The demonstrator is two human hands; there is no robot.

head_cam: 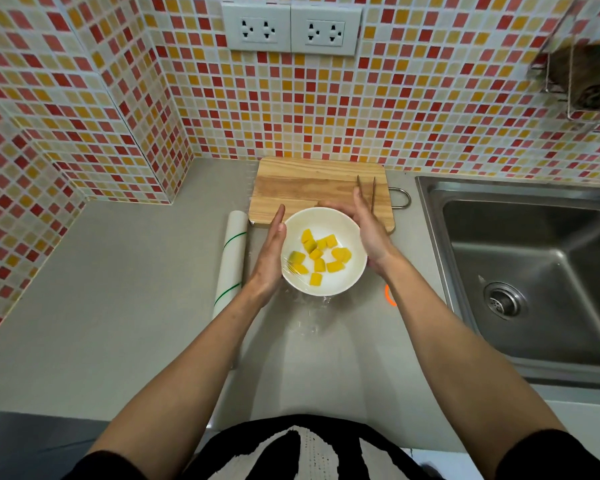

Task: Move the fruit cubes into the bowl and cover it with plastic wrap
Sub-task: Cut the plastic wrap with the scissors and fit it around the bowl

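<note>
Both bare forearms reached over the grey counter. Left hand and right hand, fingers straight and together, pressed clear plastic wrap against the round white bowl holding yellow fruit cubes.

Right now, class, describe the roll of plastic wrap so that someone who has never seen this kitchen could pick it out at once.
Start at the wooden cutting board against the tiled wall, then look to its near left corner. There a long white roll lies on the grey counter, just left of the left hand and the white bowl. It alone is a tube, marked with thin green lines.
</note>
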